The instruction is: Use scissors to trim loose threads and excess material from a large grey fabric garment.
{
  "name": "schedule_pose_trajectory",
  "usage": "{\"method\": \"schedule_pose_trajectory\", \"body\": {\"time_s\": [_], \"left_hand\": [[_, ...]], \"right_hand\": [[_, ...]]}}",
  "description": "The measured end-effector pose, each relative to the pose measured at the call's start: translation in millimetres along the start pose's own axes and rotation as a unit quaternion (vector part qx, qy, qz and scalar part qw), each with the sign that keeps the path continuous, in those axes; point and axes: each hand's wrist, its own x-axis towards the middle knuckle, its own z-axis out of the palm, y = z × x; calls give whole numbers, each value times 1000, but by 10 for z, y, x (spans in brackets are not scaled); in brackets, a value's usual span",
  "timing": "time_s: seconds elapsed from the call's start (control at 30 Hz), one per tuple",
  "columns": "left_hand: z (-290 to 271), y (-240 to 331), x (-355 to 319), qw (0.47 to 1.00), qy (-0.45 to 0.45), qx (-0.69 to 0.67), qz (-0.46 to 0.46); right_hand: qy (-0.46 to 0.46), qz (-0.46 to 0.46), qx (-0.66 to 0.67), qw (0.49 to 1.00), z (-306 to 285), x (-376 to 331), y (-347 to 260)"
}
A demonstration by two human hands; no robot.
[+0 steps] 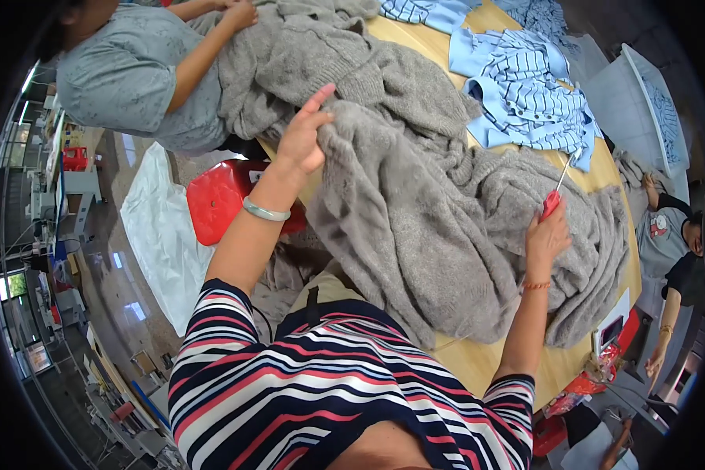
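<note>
Grey, fuzzy knitted garment (411, 215) lies at worker's twelve o'clock on the pale wooden desk (476, 366). Left hand's (300, 142) fingers pinch its edge at eleven, apparently keeping cloth spread; right hand's (548, 235) fingers grip a red-handled, metal-shafted tool (552, 204) at two.

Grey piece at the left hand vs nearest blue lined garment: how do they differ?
Colour: the grey piece is plain; the blue garment is light with dark lines.
Surface: the grey piece looks fuzzy; the blue garment, smoother.
Position: the grey piece meets the left hand; the blue garment lies farther across the table.
Both are rumpled cloth.
</note>
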Motion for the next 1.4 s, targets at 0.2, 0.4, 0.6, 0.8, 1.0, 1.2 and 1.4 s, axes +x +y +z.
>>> {"method": "schedule_pose_trajectory", "body": {"time_s": [0.2,0.4,0.6,0.8,1.0,1.2,1.4], "left_hand": [[286,498,108,992,5,-121,35],[562,761,82,987,38,-125,91],[222,1182,416,981,52,-123,144],[-638,1496,794,845,167,447,242],[-959,1723,953,945,-256,190,-70],[-1244,1744,967,982,-117,133,-71],[-1204,1765,1068,983,-72,160,-56]], "right_hand": [[69,-206,179,960,272,85,-579],[-290,-241,683,626,-1230,-228,-2244],[-351,-242,685,590,-1446,40,-3255],[-490,-155,698,499,-1534,441,-3947],[-580,-184,649,456,-1529,695,-4653],[-580,-169,649,463,-1381,843,-4916],[-601,-159,615,485,-1221,899,-4990]]}}
